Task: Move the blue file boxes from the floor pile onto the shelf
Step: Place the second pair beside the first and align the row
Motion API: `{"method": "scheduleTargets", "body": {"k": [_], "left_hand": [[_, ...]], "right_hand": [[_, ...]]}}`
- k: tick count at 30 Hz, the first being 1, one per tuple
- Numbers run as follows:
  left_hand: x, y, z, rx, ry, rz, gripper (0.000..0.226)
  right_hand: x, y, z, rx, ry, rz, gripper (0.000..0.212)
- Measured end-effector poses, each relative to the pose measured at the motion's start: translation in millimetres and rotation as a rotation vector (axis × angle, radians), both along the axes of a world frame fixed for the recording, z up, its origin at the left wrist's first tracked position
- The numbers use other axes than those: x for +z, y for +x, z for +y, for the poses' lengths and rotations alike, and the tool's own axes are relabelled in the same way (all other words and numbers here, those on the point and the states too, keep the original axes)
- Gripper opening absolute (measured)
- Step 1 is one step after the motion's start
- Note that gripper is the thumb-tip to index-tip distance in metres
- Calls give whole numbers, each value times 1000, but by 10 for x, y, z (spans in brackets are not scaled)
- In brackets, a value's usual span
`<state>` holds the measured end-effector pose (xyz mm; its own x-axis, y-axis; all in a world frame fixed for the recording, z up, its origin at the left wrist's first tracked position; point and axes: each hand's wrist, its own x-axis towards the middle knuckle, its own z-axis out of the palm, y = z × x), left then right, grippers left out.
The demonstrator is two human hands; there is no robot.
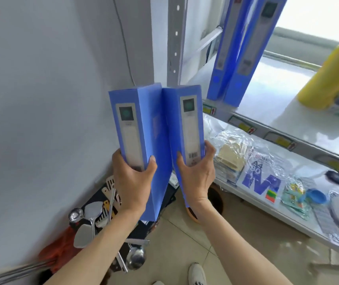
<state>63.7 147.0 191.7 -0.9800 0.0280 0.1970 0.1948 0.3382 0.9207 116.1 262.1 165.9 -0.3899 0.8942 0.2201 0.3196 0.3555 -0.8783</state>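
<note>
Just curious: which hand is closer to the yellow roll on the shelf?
Right. The right hand is nearer the yellow roll; the left hand is farther left, beyond both held boxes.

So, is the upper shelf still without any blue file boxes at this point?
No, two blue file boxes already stand upright on the upper shelf, while the left hand and right hand each hold another.

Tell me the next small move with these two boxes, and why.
Probably lift both up and right toward the shelf. The left hand and right hand each grip one upright blue file box below shelf level, and two boxes already stand there.
</note>
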Motion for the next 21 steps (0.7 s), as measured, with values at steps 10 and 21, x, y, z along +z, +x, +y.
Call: {"method": "scheduleTargets", "body": {"k": [10, 21], "left_hand": [[784, 702, 614, -359, 177, 97, 52], [1206, 876, 1943, -578, 342, 64, 62]], "right_hand": [[754, 928, 399, -216, 91, 264, 78], [1161, 1169, 1397, -427, 227, 346, 76]]}}
